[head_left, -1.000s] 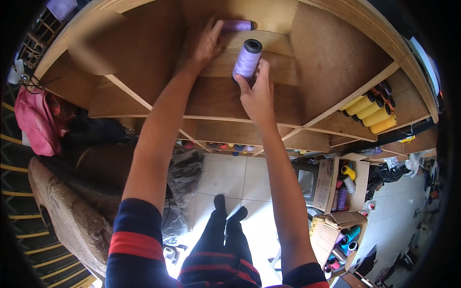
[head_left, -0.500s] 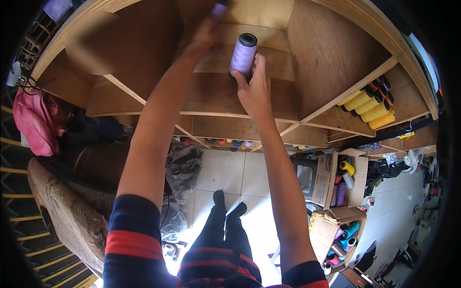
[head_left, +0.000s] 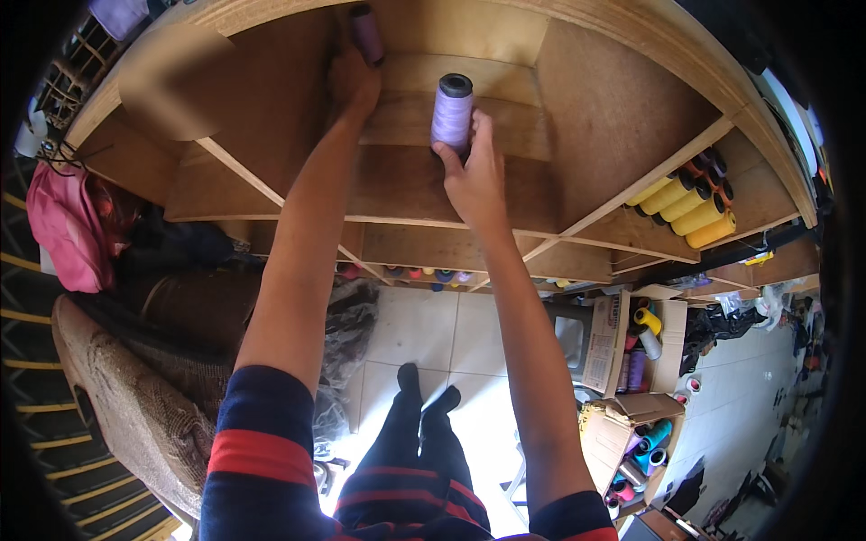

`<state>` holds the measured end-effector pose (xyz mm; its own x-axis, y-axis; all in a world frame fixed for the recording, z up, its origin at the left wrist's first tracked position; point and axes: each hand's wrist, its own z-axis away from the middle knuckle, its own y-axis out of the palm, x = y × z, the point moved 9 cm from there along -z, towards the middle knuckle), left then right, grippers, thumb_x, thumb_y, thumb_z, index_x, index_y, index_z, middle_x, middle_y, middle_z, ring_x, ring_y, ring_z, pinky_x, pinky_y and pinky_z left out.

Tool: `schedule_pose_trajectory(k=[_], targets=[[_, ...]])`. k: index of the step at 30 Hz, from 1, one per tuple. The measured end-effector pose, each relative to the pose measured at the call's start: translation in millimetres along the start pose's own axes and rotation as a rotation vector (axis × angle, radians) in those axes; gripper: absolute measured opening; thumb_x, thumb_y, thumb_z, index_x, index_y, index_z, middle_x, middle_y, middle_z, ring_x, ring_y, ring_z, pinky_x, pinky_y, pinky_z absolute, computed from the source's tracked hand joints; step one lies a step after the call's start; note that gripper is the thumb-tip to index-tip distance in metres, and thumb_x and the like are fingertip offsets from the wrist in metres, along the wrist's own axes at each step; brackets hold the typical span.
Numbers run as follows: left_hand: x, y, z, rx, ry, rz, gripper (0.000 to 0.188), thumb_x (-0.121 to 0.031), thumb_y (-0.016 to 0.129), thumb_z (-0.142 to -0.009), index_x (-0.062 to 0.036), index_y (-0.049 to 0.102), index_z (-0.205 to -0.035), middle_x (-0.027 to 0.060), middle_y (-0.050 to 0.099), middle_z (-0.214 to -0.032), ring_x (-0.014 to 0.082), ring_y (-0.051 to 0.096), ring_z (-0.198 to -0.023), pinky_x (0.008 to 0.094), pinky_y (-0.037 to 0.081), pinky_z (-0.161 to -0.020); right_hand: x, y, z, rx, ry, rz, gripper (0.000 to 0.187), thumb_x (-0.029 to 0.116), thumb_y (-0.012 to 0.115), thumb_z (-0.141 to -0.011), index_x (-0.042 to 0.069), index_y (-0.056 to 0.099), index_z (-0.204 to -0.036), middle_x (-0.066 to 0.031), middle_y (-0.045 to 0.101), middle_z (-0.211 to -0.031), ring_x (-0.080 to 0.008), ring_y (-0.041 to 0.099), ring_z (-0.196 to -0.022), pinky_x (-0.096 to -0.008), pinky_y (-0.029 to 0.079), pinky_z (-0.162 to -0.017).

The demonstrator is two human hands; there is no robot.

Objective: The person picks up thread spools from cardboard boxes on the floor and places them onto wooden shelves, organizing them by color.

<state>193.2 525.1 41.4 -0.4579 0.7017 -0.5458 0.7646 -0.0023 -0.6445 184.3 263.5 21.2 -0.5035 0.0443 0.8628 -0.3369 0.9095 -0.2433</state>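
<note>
Both arms reach forward into a compartment of the wooden shelf. In my right hand is a light purple thread cone with a dark top; the thumb and fingers clasp its lower part and it stands nearly upright. My left hand is deeper in, by the compartment's left wall. Its fingers close on a second, darker-looking purple thread cone, which sits in shadow at the back left corner. Part of the left fingers is hidden behind the hand.
Yellow thread cones lie stacked in a compartment on the right. Below stand cardboard boxes with mixed thread cones. At left are a pink cloth and a mesh-backed chair. Crumpled plastic lies beside my feet on the tiled floor.
My left hand has carried its thread cone left and slightly down to the compartment's back left corner. The right hand with its cone has shifted a little left and down.
</note>
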Motion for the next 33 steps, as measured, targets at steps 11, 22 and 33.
schedule_pose_trajectory(k=[11,22,33], targets=[[-26.5,-19.8,18.5,-0.011,0.231,0.301,0.021,-0.022,0.06,-0.087,-0.0023,0.064,-0.092,0.0195,0.068,-0.084,0.0352,0.067,-0.074,0.043,0.052,-0.067,-2.4,4.0,-2.9,-0.016,-0.016,0.002,0.052,0.01,0.067,-0.082,0.002,0.039,-0.126,-0.0275,0.057,-0.113,-0.0473,0.054,-0.104,-0.0492,0.043,-0.086],[-160.9,-295.2,194.5,0.244,0.718,1.455,0.032,-0.028,0.048,-0.095,0.0012,0.06,-0.099,0.0112,0.06,-0.088,0.0143,0.053,-0.061,0.027,0.038,-0.044,4.9,-5.2,3.0,-0.043,-0.02,0.07,0.049,0.007,0.068,-0.079,0.003,0.043,-0.121,-0.0274,0.058,-0.109,-0.0477,0.055,-0.102,-0.0499,0.044,-0.085],[-181.8,-343.4,211.5,0.758,1.009,1.44,0.046,-0.042,0.049,-0.091,-0.0004,0.055,-0.109,0.0145,0.056,-0.102,0.016,0.053,-0.068,0.0265,0.038,-0.046,-0.8,-0.6,-0.4,-0.037,-0.033,0.146,0.051,0.012,0.07,-0.08,0.002,0.044,-0.124,-0.024,0.061,-0.109,-0.0457,0.057,-0.101,-0.0495,0.045,-0.086]])
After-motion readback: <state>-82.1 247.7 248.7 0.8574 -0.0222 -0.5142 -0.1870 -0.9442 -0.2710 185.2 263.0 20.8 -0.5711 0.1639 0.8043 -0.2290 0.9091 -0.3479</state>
